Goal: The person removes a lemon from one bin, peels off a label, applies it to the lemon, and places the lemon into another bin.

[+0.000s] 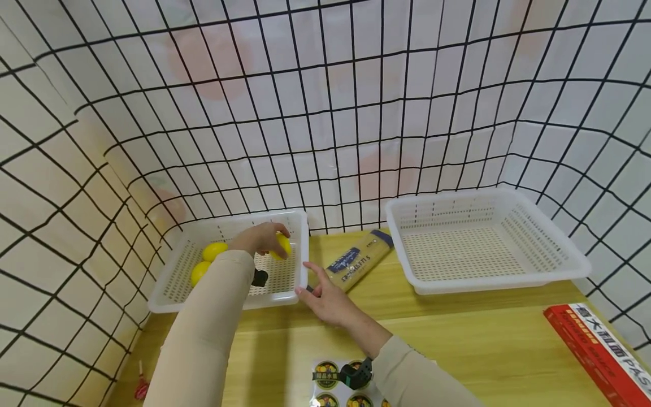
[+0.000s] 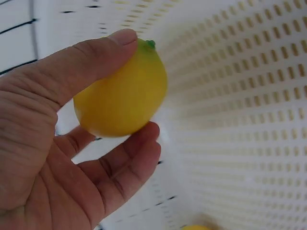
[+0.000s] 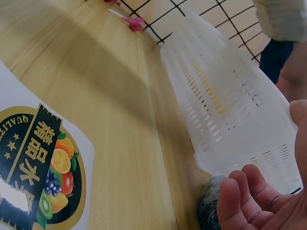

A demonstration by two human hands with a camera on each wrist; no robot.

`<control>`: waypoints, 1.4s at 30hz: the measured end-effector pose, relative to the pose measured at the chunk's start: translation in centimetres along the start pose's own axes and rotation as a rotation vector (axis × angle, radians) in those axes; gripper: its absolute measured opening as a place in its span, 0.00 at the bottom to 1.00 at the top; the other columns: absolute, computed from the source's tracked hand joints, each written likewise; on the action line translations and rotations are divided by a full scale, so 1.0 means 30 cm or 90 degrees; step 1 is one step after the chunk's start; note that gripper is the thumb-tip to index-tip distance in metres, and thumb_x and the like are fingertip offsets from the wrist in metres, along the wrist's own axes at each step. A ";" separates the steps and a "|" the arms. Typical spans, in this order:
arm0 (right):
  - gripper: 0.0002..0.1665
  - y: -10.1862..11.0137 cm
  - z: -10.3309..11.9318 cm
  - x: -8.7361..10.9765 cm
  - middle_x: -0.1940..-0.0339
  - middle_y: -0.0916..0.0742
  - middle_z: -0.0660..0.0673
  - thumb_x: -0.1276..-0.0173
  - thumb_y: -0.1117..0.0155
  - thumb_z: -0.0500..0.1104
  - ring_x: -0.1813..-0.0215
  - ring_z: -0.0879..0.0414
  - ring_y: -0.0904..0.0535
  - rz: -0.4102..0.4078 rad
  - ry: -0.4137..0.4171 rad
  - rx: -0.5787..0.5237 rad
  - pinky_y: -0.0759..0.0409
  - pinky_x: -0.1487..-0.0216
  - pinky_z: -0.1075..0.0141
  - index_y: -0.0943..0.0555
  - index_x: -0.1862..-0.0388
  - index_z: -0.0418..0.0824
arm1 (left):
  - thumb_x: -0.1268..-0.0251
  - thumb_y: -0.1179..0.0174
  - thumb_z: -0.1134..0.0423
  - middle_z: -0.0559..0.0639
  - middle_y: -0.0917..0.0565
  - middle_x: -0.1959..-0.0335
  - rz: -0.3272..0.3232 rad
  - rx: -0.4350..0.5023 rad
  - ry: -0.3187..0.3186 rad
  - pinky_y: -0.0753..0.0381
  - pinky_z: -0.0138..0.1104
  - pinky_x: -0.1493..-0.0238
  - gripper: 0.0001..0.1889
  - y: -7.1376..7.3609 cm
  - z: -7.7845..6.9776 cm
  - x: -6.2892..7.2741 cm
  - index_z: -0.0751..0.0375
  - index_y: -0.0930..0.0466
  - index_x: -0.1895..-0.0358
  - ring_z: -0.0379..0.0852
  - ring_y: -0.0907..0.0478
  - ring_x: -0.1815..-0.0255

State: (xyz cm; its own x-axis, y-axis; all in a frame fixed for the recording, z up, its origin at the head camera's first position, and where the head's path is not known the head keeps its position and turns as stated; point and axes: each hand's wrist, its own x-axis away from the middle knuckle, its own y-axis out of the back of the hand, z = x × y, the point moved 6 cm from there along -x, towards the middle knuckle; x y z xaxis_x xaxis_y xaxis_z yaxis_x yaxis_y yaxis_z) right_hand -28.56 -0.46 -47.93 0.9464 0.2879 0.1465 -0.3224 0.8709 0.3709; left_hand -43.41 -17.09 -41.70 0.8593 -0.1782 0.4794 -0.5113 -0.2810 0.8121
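Left hand (image 1: 256, 238) gripping a lemon (image 2: 124, 98) inside the left basket (image 1: 304, 249), right hand (image 1: 328, 301) relaxed and partly spread, touching that basket's right side, two other lemons (image 1: 215, 250) within, tabletop (image 1: 468, 339) beneath

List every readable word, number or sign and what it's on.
"精品水果": stickers
"QUALIT", cut off: stickers
"意大利面": red box
"PAS", cut off: red box
"Tomato sauce": red box
Likely "SPAGHETTI", upside down: packet
Too small: packet's blue label, red box's yellow characters.
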 end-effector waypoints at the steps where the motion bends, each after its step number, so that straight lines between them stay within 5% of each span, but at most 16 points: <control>1: 0.41 0.000 0.000 -0.002 0.64 0.17 0.44 0.26 0.40 0.64 0.73 0.51 0.20 0.001 -0.001 -0.006 0.22 0.73 0.63 0.47 0.20 0.73 | 0.42 0.24 0.55 0.57 0.27 0.33 -0.008 -0.005 -0.007 0.18 0.51 0.43 0.36 0.012 -0.004 0.011 0.45 0.28 0.29 0.59 0.21 0.47; 8: 0.42 0.005 0.000 -0.008 0.61 0.17 0.44 0.28 0.38 0.66 0.70 0.50 0.19 0.003 0.006 -0.026 0.21 0.71 0.64 0.45 0.20 0.71 | 0.46 0.23 0.53 0.62 0.39 0.30 -0.114 -0.057 -0.038 0.19 0.53 0.42 0.36 0.072 -0.031 0.124 0.47 0.28 0.33 0.60 0.25 0.45; 15: 0.43 0.015 -0.002 -0.005 0.61 0.17 0.44 0.30 0.37 0.68 0.66 0.52 0.21 -0.005 0.000 -0.003 0.21 0.66 0.63 0.43 0.20 0.70 | 0.46 0.23 0.52 0.62 0.34 0.35 -0.274 -0.034 -0.099 0.14 0.50 0.49 0.36 0.055 -0.049 0.260 0.51 0.31 0.35 0.60 0.20 0.52; 24: 0.42 0.043 0.023 0.023 0.61 0.19 0.43 0.26 0.37 0.60 0.69 0.48 0.19 -0.012 0.016 -0.056 0.24 0.72 0.65 0.42 0.19 0.61 | 0.46 0.23 0.46 0.60 0.27 0.41 -0.475 0.166 -0.169 0.14 0.48 0.50 0.37 -0.030 -0.067 0.415 0.57 0.31 0.38 0.57 0.22 0.51; 30: 0.37 0.094 0.006 0.125 0.57 0.19 0.42 0.26 0.37 0.58 0.65 0.47 0.19 -0.001 0.023 -0.057 0.23 0.70 0.64 0.36 0.21 0.62 | 0.47 0.22 0.48 0.55 0.25 0.45 -0.563 0.335 -0.209 0.17 0.40 0.58 0.37 -0.117 -0.066 0.529 0.60 0.30 0.40 0.51 0.25 0.52; 34: 0.35 0.141 -0.044 0.215 0.58 0.17 0.46 0.26 0.37 0.60 0.70 0.55 0.23 0.027 0.032 0.036 0.25 0.73 0.64 0.32 0.23 0.57 | 0.43 0.23 0.55 0.54 0.24 0.45 -0.541 0.482 -0.247 0.21 0.34 0.62 0.33 -0.201 -0.084 0.573 0.58 0.29 0.38 0.50 0.27 0.56; 37: 0.35 0.171 -0.083 0.279 0.61 0.17 0.48 0.27 0.36 0.58 0.76 0.59 0.26 0.063 0.031 0.093 0.25 0.78 0.66 0.30 0.24 0.52 | 0.38 0.27 0.60 0.56 0.23 0.47 -0.448 0.576 -0.289 0.22 0.32 0.63 0.26 -0.275 -0.120 0.569 0.57 0.27 0.39 0.49 0.27 0.58; 42: 0.33 0.217 -0.135 0.384 0.70 0.18 0.52 0.29 0.32 0.55 0.81 0.63 0.28 0.095 0.026 0.179 0.27 0.81 0.67 0.26 0.28 0.48 | 0.33 0.32 0.54 0.57 0.21 0.57 -0.283 0.556 -0.289 0.21 0.32 0.66 0.19 -0.414 -0.186 0.524 0.58 0.25 0.46 0.46 0.24 0.62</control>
State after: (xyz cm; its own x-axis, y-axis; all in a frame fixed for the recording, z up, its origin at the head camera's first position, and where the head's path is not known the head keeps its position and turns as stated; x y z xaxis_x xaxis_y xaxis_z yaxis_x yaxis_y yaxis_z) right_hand -19.66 10.14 -47.56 0.8865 0.4251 0.1828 -0.4452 0.6756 0.5877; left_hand -23.49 -11.14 -42.38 0.9778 -0.1762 -0.1137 -0.1389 -0.9503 0.2785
